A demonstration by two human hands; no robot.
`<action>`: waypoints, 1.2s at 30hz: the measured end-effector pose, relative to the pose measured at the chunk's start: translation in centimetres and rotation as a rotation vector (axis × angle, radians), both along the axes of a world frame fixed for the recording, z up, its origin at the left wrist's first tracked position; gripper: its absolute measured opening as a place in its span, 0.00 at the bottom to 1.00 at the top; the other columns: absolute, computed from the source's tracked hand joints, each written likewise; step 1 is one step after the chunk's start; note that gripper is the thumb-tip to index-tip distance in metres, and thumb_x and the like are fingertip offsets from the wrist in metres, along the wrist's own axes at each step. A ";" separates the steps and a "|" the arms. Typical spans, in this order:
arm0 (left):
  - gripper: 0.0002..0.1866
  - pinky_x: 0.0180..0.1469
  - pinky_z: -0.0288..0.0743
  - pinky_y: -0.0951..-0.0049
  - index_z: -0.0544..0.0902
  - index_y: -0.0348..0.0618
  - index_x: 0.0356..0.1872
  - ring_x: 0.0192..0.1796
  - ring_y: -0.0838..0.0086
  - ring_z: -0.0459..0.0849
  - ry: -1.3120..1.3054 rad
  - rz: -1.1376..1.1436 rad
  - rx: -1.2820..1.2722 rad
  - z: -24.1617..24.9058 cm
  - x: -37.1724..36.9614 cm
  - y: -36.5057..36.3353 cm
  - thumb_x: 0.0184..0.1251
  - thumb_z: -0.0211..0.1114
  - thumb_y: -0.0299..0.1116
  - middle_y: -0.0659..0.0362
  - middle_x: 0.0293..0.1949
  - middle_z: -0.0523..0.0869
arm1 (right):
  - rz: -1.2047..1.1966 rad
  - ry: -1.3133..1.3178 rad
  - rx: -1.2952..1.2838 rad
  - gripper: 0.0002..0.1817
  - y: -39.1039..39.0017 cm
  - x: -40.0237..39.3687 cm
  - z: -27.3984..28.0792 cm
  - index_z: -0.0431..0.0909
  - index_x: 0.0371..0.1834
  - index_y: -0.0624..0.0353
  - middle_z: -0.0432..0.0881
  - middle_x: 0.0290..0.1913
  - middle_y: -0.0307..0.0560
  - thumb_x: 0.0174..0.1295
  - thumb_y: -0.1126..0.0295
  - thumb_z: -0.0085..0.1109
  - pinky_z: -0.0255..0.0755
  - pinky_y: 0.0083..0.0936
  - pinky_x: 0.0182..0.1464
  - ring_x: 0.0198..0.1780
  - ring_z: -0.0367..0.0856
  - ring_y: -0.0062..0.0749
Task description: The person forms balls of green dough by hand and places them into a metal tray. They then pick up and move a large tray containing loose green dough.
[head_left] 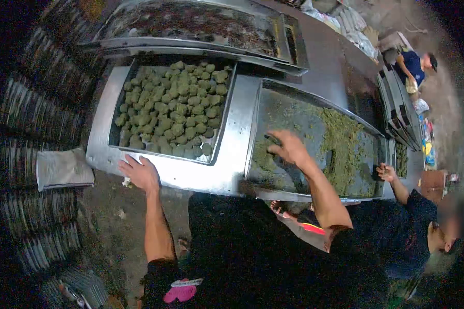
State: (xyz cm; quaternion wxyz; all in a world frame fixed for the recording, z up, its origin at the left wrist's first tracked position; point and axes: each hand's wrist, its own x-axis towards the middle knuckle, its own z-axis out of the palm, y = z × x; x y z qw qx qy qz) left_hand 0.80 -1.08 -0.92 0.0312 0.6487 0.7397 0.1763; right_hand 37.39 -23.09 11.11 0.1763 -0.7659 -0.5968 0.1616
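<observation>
My left hand (140, 174) lies flat with its fingers spread on the near edge of the metal table (185, 175), just below a tray (162, 154) of rough greenish-brown balls (175, 103). My right hand (290, 148) hovers over the left part of a second, shallow tray (294, 193). Its fingers are curved and apart, and I make out nothing between them. Crumbly green paste (343, 149) is spread across that tray, thickest toward its right side, with thinner smears on the bare metal near my right hand.
A co-worker's hand (386, 172) is at the right end of the paste tray. Behind stands a long, dark-stained metal trough (201, 31). Stacked trays (397, 108) lean at the right, near another person (413, 67). Racks of thin panels (38, 113) and a pale sack (64, 169) are at left.
</observation>
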 end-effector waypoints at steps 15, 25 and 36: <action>0.28 0.69 0.49 0.54 0.63 0.36 0.64 0.70 0.46 0.48 -0.067 0.012 0.058 0.0 0.2 -0.2 0.66 0.48 0.42 0.40 0.67 0.56 | -0.143 -0.198 0.185 0.16 -1.8 3.1 -5.4 0.76 0.47 0.61 0.77 0.45 0.59 0.54 0.71 0.54 0.72 0.40 0.48 0.43 0.77 0.56; 0.29 0.69 0.48 0.56 0.63 0.36 0.64 0.70 0.48 0.48 -0.011 -0.015 0.022 0.3 0.0 -0.5 0.66 0.48 0.44 0.41 0.67 0.56 | -0.267 0.241 -0.124 0.11 -3.4 4.3 -4.2 0.80 0.34 0.57 0.80 0.28 0.51 0.51 0.63 0.62 0.74 0.31 0.32 0.30 0.80 0.42; 0.29 0.69 0.47 0.53 0.63 0.34 0.63 0.69 0.43 0.51 -0.068 -0.048 0.102 0.5 0.1 -0.9 0.64 0.51 0.41 0.35 0.66 0.56 | -0.918 0.869 0.346 0.15 -3.8 1.1 -4.8 0.74 0.36 0.60 0.73 0.21 0.39 0.60 0.58 0.57 0.59 0.25 0.16 0.16 0.65 0.19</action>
